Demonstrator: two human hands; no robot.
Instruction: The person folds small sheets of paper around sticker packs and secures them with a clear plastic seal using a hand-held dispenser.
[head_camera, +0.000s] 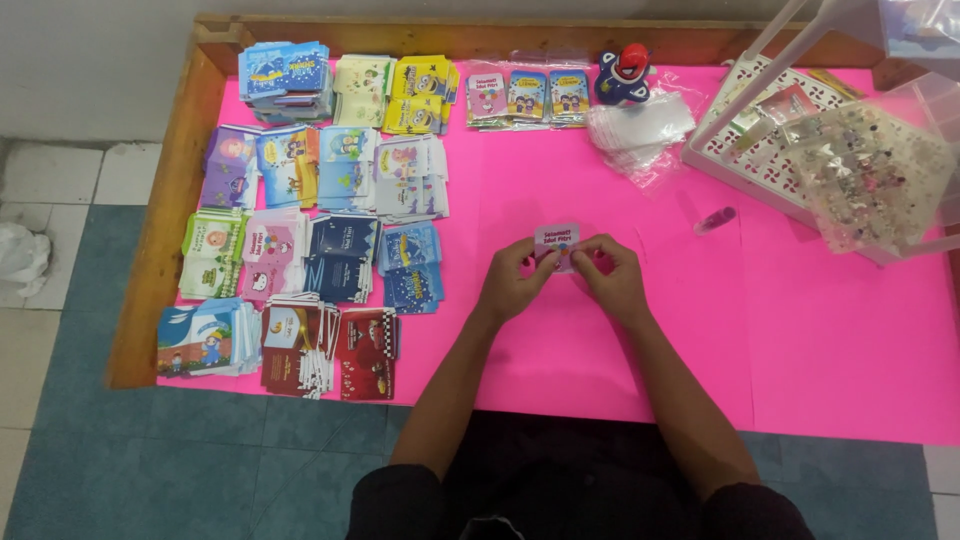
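Observation:
A small purple printed card envelope (557, 242) is pinched between both of my hands over the bright pink table cover (830, 340). My left hand (513, 282) grips its left edge with thumb and fingers. At its right edge, my right hand (610, 278) does the same. Both forearms reach in from the bottom centre of the view.
Several stacks of small colourful envelopes (300, 240) cover the left of the table. Three packed sets (528, 96) lie at the back, beside a blue and red tape dispenser (622, 76), clear plastic sleeves (645, 130), a white tray (770, 150) and a clear bag of trinkets (875, 175).

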